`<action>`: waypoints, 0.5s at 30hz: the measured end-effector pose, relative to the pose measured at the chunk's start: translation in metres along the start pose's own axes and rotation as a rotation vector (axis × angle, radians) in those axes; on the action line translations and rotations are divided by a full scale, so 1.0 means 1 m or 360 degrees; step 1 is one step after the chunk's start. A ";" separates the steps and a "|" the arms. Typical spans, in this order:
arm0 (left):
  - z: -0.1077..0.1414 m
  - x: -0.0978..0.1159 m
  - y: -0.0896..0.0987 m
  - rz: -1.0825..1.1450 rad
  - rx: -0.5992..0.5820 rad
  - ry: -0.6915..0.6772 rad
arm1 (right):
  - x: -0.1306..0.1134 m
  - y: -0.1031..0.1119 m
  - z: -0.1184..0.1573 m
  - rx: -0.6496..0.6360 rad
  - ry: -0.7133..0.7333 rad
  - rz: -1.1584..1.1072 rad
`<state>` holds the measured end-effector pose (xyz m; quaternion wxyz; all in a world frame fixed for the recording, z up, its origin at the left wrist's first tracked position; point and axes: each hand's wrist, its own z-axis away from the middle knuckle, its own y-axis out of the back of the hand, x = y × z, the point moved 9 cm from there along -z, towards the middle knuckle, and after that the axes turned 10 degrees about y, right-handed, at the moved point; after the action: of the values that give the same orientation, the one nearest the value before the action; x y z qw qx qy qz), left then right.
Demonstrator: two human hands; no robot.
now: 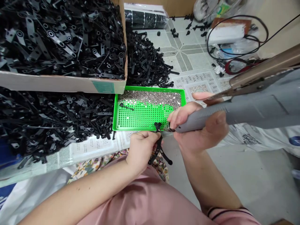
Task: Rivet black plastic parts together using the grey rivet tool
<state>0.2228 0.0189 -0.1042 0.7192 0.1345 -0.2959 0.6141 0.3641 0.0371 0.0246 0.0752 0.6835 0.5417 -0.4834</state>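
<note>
Pinched in my left hand (143, 150) is a black plastic part with several slim arms (166, 156), held just past the front rim of a green perforated tray (140, 120). My right hand (201, 128) wraps round the grey body of an electric screwdriver (234, 112). The tool lies slantwise, its metal tip (168, 127) close beside the black part; whether they touch I cannot tell. Many small silvery screws (150, 98) fill the back of the tray, and one loose black piece (126, 106) lies at its left.
A cardboard box (70, 82) heaped with black parts (58, 40) stands at the left, with more black parts (53, 117) piled around it. Behind lies a plastic-wrapped roll (145, 18). A black cable (236, 57) loops at the back right.
</note>
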 end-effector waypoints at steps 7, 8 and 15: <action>0.002 0.005 -0.002 -0.0016 -0.0039 -0.0070 | 0.006 -0.010 0.006 -0.0190 -0.0050 0.0004; 0.003 0.006 -0.002 -0.0019 -0.0039 -0.0087 | 0.007 -0.012 0.007 -0.0246 -0.0064 0.0002; 0.000 0.002 -0.003 0.0107 -0.0077 -0.0102 | 0.004 -0.007 -0.006 -0.0267 -0.0033 -0.0054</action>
<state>0.2255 0.0199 -0.1031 0.6913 0.1267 -0.3378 0.6261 0.3613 0.0466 0.0277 0.1297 0.6606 0.5910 -0.4444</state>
